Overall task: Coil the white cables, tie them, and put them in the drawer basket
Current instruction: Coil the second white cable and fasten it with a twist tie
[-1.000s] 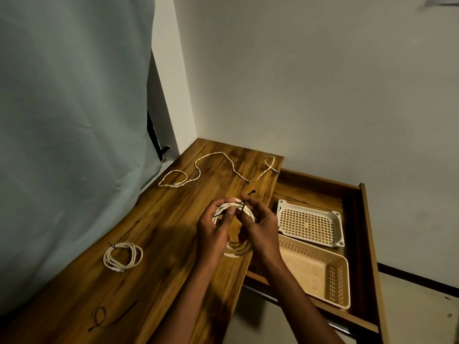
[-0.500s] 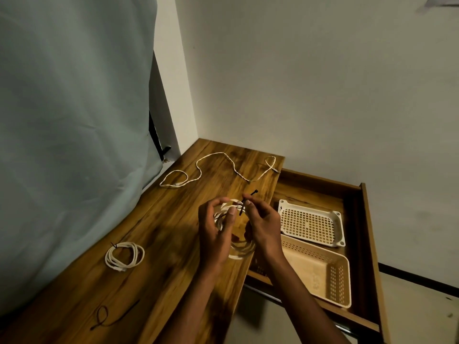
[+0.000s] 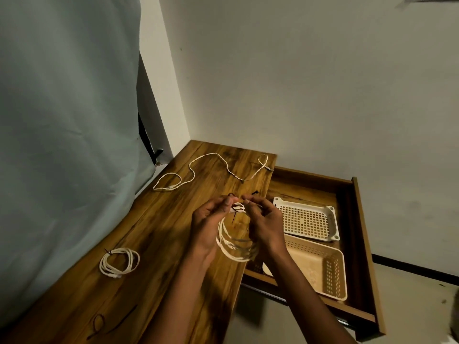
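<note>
Pinching a coiled white cable (image 3: 233,244) at its top, the left hand (image 3: 208,227) and right hand (image 3: 267,224) close fingertips on it above the tabletop (image 3: 159,234).
A black tie (image 3: 254,192) sticks up by the right fingertips; right of that hand, the drawer basket (image 3: 320,266) sits in the open drawer (image 3: 357,234); left of the left hand lies a tied coil (image 3: 119,262), beyond both hands a loose cable (image 3: 211,167).

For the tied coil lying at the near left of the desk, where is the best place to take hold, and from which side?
Take the tied coil at its bundled strands beside the black tie, coming from above. It lies flat on the desk, and the tie keeps the loops together there.
</note>
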